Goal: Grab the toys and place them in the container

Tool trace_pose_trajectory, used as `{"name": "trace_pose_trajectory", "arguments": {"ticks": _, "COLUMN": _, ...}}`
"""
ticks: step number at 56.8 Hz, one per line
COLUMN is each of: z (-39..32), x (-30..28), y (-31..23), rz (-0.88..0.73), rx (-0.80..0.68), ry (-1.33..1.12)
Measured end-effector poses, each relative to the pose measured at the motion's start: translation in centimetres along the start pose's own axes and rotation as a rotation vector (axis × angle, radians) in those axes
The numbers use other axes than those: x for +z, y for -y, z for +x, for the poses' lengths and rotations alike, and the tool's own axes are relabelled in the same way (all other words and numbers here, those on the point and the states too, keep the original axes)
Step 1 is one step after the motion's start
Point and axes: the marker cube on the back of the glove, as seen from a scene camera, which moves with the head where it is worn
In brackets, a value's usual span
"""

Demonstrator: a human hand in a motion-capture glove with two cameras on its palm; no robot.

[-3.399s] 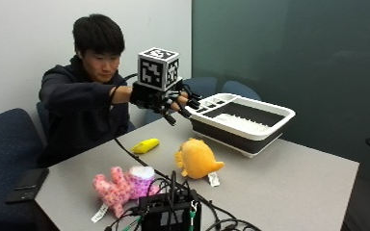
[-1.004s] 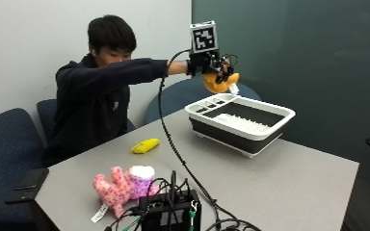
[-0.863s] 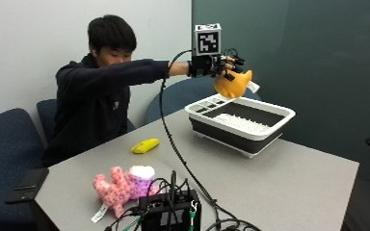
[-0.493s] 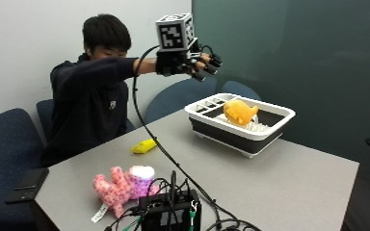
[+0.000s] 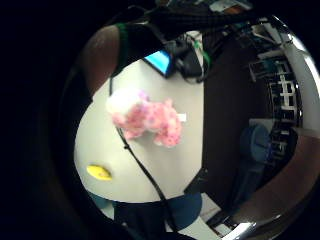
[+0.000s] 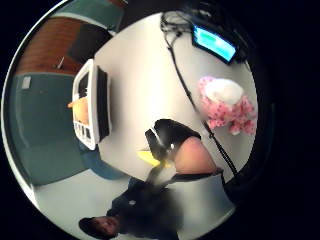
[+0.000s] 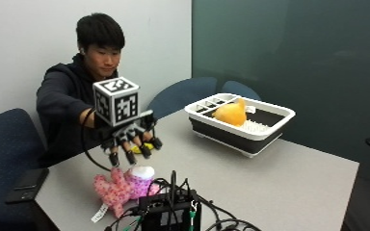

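The pink plush toy (image 7: pixel 124 186) lies on the grey table (image 7: pixel 281 183), close to its near edge and just beside a black electronics box (image 7: pixel 169 215) with a tangle of cables. The toy is spotted pink with a white tuft at one end and a small white tag. Directly above it hovers the gloved right hand (image 7: pixel 130 139), palm down, fingers spread and pointing downward, apart from the toy and holding nothing. In the little finger side palm view the pink toy (image 5: pixel 145 118) sits on the table beneath the palm, untouched.

A small yellow toy (image 5: pixel 99 172) rests on the table farther back, nearer the seated person; in the outside view it is mostly hidden behind the glove.

An orange plush toy (image 7: pixel 231 113) sits inside the container (image 7: pixel 262 137), a rectangular tub with a white rim and dark walls, standing on the far side of the table, well apart from the hand. White ridges line its inner floor beside the toy.

The person sits behind the table in a dark hooded top. Blue chairs stand around the table, and a dark phone-like object (image 7: pixel 26 179) lies on the chair seat at the near left.
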Motion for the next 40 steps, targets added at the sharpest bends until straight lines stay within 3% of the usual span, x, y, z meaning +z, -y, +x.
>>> {"name": "trace_pose_trajectory", "arguments": {"ticks": 10, "z": 2.9, "x": 9.8, "y": 0.5, "rz": -0.106, "rx": 0.105, "ry": 0.025}}
{"name": "trace_pose_trajectory", "arguments": {"ticks": 14, "z": 3.4, "x": 11.4, "y": 0.7, "rz": -0.067, "rx": 0.098, "ry": 0.015}}
{"name": "trace_pose_trajectory", "arguments": {"ticks": 30, "z": 2.9, "x": 12.6, "y": 2.1, "rz": 0.222, "rx": -0.05, "ry": 0.043}}
{"name": "trace_pose_trajectory", "arguments": {"ticks": 40, "z": -0.2, "x": 9.6, "y": 1.9, "rz": 0.313, "rx": -0.115, "ry": 0.122}}
